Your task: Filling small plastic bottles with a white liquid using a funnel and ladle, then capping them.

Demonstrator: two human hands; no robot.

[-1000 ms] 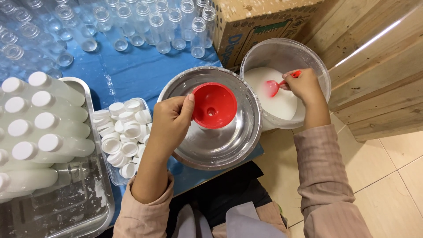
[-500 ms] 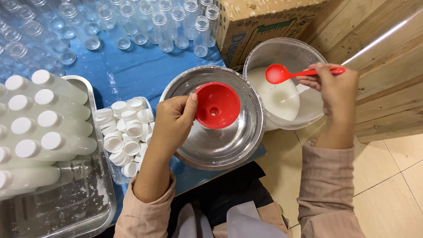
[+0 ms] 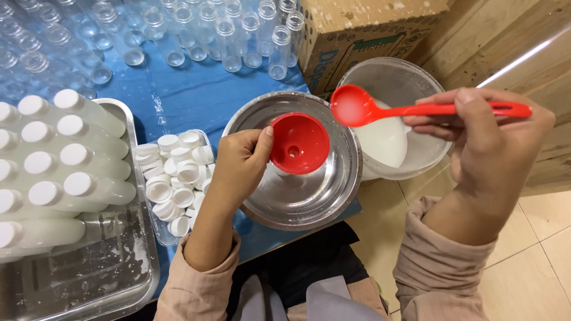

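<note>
Milk-white liquid fills the bowl of the red ladle, which now hangs level across the upper middle of the frame, between the clear tub of white liquid and the steel bowl. A second ago that ladle was dipped into the tub at upper right; half a second ago it had lifted clear, and since then it has travelled leftward toward the steel bowl's rim. The right hand pinches the ladle's handle, thumb and fingers pressed together around it.

At centre frame the left hand has kept its place, its fingers and thumb closed on the left edge of the red funnel, which sits mouth-up inside the steel bowl, unchanged in position.

Left of the bowl lies a small tray of white caps; further left, capped white bottles lie in a metal tray. Empty clear bottles stand along the top on the blue cloth, beside a cardboard box.
</note>
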